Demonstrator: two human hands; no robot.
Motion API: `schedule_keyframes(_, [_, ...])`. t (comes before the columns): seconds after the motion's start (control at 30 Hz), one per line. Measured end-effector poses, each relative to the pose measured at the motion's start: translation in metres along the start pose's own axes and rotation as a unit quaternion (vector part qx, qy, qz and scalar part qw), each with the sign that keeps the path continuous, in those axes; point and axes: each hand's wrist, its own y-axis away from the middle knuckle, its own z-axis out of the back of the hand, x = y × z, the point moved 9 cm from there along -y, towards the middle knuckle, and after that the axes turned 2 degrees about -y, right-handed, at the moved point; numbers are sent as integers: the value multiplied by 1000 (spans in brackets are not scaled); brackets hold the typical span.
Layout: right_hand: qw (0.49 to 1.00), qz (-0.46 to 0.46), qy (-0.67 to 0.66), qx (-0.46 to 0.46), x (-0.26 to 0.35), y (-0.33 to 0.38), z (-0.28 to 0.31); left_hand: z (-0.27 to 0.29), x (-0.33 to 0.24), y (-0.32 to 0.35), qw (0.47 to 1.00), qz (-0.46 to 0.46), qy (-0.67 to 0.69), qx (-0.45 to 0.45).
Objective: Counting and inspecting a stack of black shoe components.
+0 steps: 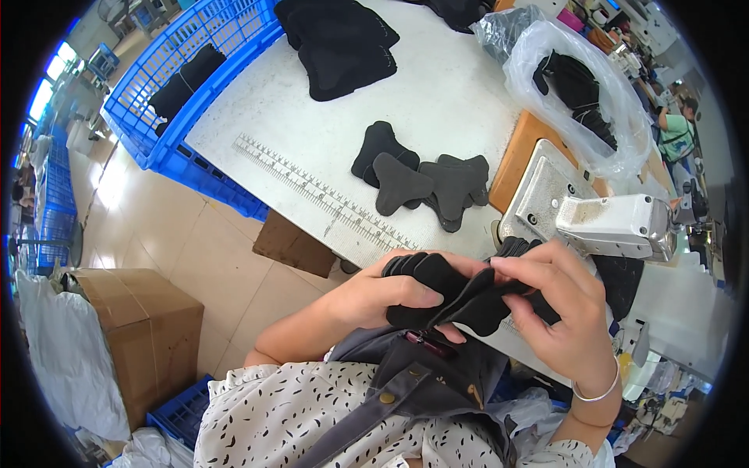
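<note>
A stack of black padded fabric pieces (433, 282) with rounded lobes is held above the table's near edge. My left hand (398, 292) grips the stack from the left, thumb on top. My right hand (558, 292) pinches the edge of one piece on the right side, and the pieces fan apart there. Beyond my hands, a loose pile of dark grey and black three-lobed pieces (403, 184) lies on the white table (296, 129).
A white sewing machine (608, 222) stands right of my hands. Behind it sits a clear plastic bag (530, 58) of black pieces. A ruler strip (320, 195) runs along the table edge. Larger black pieces (343, 54) lie farther back. Left are a blue crate (175, 148) and a cardboard box (148, 343).
</note>
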Motion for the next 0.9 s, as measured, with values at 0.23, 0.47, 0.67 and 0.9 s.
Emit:
schedule_keyframes(0.23, [994, 55, 63, -63, 16, 2, 7, -5, -2, -4, 997, -23, 23, 68])
schedule_keyframes(0.47, [998, 50, 44, -12, 18, -1, 4, 5, 10, -1, 998, 36, 41, 14])
schedule_keyframes(0.67, [998, 27, 16, 53, 9, -5, -8, 11, 21, -5, 991, 90, -95, -25])
schedule_keyframes(0.9, [1000, 24, 10, 14, 4, 4, 13, 5, 17, -15, 995, 76, 50, 36])
